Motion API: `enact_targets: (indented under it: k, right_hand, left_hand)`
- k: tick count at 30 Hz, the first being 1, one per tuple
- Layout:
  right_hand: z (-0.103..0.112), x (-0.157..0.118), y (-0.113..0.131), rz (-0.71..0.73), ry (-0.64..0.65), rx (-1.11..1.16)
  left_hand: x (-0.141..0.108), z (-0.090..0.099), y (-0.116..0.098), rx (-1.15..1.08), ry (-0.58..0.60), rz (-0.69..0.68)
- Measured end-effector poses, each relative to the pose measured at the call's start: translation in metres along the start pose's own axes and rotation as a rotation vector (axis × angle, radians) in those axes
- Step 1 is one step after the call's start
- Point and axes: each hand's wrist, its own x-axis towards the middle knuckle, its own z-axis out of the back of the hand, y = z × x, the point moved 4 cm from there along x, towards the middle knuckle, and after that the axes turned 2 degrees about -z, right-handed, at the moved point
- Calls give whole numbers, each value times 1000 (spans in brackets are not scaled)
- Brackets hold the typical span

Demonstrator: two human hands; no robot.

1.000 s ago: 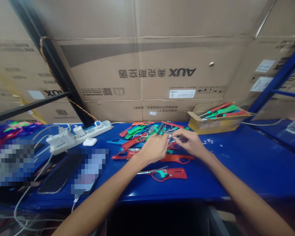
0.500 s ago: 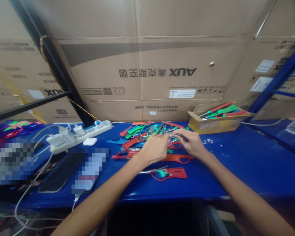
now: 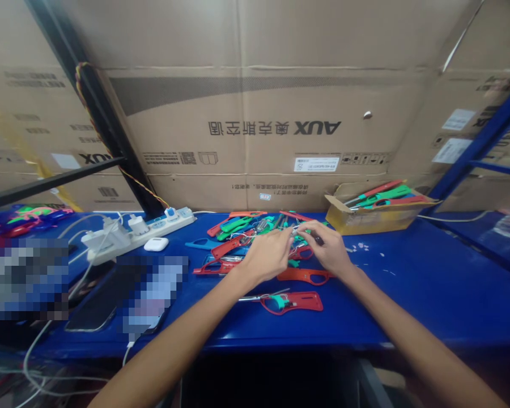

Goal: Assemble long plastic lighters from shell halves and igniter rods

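My left hand [image 3: 268, 249] is closed, its fingertips pinched above the pile; what they grip is mostly hidden behind the fingers. Close beside it, my right hand [image 3: 328, 247] pinches a small black part [image 3: 319, 241], near a thin pale wire end between the two hands. Under and around them lies a heap of long-nosed lighter parts: green pieces [image 3: 240, 225], red handle shells [image 3: 227, 247] and metal tubes. An orange handle shell [image 3: 300, 275] lies just below my hands. Nearer the table edge, a red lighter shell [image 3: 308, 301] holds a green piece and a metal rod.
A cardboard box [image 3: 368, 220] of lighters stands at the back right, with white scraps [image 3: 360, 247] before it. To the left are a power strip [image 3: 161, 228], a white earphone case [image 3: 156, 244], phones [image 3: 155, 294] and cables. Large cartons [image 3: 263, 96] form the back wall.
Both hands stay over the pile, their fingertips shifting slightly and drawing a little closer together. The view has shifted slightly; the lighter parts on the table lie as before.
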Motion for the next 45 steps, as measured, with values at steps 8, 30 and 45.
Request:
enact_targets:
  k: [8,30,45]
  right_hand:
    - [16,5,1,-51,26,-2]
    - [9,3,6,97,56,35]
    - [4,3,-4,-85,265,60]
  left_hand:
    - [-1,12,8,-47,-52,51]
    - [0,5,6,-74,-87,-56]
    - [-1,12,7,-176,-201,-67]
